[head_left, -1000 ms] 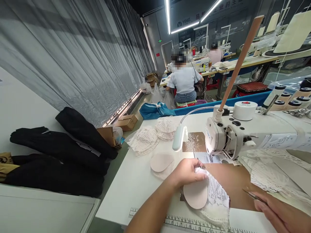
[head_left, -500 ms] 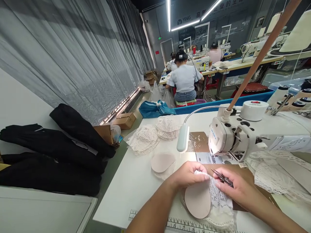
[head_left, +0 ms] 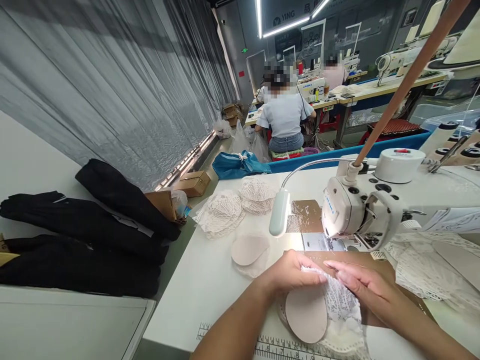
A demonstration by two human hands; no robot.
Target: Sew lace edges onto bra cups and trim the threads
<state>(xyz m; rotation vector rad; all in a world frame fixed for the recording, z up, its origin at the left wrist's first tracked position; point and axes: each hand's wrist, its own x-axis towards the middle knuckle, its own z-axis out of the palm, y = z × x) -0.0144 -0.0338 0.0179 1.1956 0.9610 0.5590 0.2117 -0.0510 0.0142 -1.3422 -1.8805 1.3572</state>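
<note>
My left hand (head_left: 300, 272) pinches the top edge of a white lace piece (head_left: 341, 305) between thumb and fingers. My right hand (head_left: 365, 285) is at the same edge from the right, thumb on the near side and fingers reaching behind; its palm is hidden, and no snips show in it. Under my left hand, a smooth beige rounded pad (head_left: 306, 315) lies against the lace. Just beyond my hands stands a white sewing machine (head_left: 341, 210), its needle area lit, over a metal plate (head_left: 313, 242).
Lace stacks (head_left: 221, 212) and another beige pad (head_left: 249, 250) lie to the left on the white table (head_left: 210, 280). More lace (head_left: 423, 265) is at the right. A lamp (head_left: 280, 212) hangs near the machine. A printed ruler (head_left: 277, 345) runs along the front. A co-worker (head_left: 285, 120) sits ahead.
My right hand has turned and its fingers have come to the lace edge. The dark thread snips it held are out of sight. My left hand keeps its pinch.
</note>
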